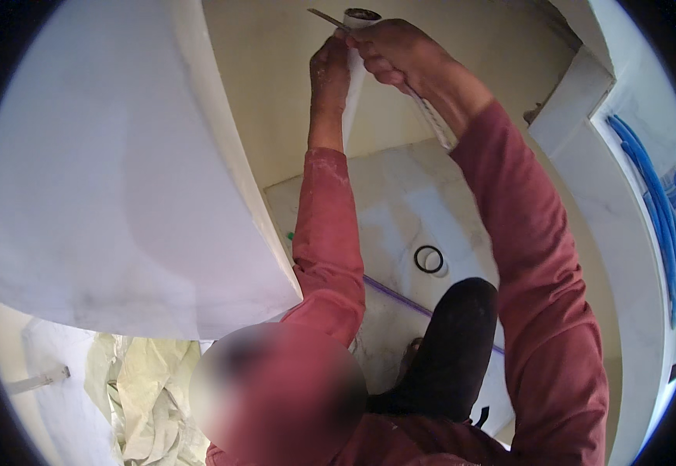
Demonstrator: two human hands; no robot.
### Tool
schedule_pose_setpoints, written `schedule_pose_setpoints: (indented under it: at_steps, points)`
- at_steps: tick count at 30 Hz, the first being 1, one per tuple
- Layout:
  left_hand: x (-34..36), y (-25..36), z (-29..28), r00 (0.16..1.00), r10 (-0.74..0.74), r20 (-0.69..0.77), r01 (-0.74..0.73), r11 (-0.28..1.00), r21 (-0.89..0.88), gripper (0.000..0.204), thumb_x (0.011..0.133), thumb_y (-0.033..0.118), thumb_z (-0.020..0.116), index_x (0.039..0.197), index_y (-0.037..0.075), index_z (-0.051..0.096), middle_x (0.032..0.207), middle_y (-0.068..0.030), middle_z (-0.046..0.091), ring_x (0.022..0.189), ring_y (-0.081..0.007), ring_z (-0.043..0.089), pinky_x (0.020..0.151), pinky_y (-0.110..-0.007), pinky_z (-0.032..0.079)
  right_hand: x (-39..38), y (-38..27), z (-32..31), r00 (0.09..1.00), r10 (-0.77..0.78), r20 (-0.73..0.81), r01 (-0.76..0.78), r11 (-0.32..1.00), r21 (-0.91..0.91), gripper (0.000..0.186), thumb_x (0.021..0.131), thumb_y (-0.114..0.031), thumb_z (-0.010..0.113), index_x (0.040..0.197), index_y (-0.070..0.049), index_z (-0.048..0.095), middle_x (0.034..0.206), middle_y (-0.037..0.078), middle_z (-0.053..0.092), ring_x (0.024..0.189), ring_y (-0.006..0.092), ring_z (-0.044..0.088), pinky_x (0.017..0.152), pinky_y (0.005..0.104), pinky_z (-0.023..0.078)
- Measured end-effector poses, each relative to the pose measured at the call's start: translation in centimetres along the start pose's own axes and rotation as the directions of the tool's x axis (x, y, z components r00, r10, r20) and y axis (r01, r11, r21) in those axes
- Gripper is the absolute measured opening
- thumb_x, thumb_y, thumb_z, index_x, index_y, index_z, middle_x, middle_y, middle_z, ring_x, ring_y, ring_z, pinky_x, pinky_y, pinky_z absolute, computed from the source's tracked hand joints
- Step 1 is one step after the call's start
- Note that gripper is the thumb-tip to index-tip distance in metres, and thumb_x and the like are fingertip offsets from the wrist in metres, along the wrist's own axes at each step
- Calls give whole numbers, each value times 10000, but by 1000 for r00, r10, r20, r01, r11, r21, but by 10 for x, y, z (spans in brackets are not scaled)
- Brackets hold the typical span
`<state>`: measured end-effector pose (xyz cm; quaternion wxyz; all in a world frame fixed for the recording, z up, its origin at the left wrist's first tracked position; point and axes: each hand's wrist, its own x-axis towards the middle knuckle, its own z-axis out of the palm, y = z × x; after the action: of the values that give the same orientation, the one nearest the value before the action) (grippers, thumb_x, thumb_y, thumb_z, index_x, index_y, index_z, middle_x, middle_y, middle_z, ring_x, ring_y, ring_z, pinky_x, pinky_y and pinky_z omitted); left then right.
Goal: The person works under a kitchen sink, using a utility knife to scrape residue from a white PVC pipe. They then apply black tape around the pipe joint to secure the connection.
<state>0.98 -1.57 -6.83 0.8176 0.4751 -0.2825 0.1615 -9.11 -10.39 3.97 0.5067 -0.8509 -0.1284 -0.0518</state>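
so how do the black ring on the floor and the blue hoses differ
The black ring is one small closed circle lying flat on the pale floor tile; the blue hoses are several long strands running along the wall at right. The ring is black and lies alone; the hoses are blue and bundled. Both look untouched by either hand.

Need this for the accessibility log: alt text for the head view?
Both hands grip a white pipe end near a beige wall; the right hand wraps it, the left hand holds a thin metal blade against it. A black rubber ring lies on marble floor tile.
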Motion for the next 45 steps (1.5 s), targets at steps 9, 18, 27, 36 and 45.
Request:
schedule_pose_setpoints:
  at_steps: [9,18,27,36,45]
  points:
    - [-2,12,4,1000,-2,4,2,1000,28,392,1027,381,512,1105,28,662,927,12,611,840,-103,510,773,-272,443,1,-14,12,997,25,-67,-14,985,170,214,994,-226,518,908,-34,556,590,-82,341,443,33,269,354,231,175]
    - [0,11,6,997,42,-69,-45,998,-39,421,1029,425,492,950,55,678,795,24,585,726,-92,464,659,-293,412,-9,-10,11,999,-26,-38,39,911,412,188,982,-200,511,907,-33,551,591,-79,317,435,34,253,357,232,170]
    - [-2,14,1,998,-55,-34,57,998,41,435,1036,401,483,1103,7,653,895,-4,614,807,-113,505,747,-292,442,-22,-16,8,995,90,-44,-79,977,197,196,973,-204,514,893,-34,569,600,-62,361,435,50,282,347,242,195]
    - [6,10,-1,999,-19,-47,19,1000,-4,430,1043,395,465,1034,10,654,857,3,600,789,-112,487,739,-288,431,-24,-29,11,976,184,-114,-157,965,210,206,969,-200,521,923,-9,583,615,-38,404,431,69,295,356,256,195]
    - [5,16,-6,998,-62,-15,63,995,77,406,1037,353,497,1218,18,638,1038,-1,616,897,-113,532,818,-269,446,-24,-20,9,995,94,-43,-85,980,182,197,965,-189,524,917,-10,587,589,-32,398,425,79,301,356,263,210]
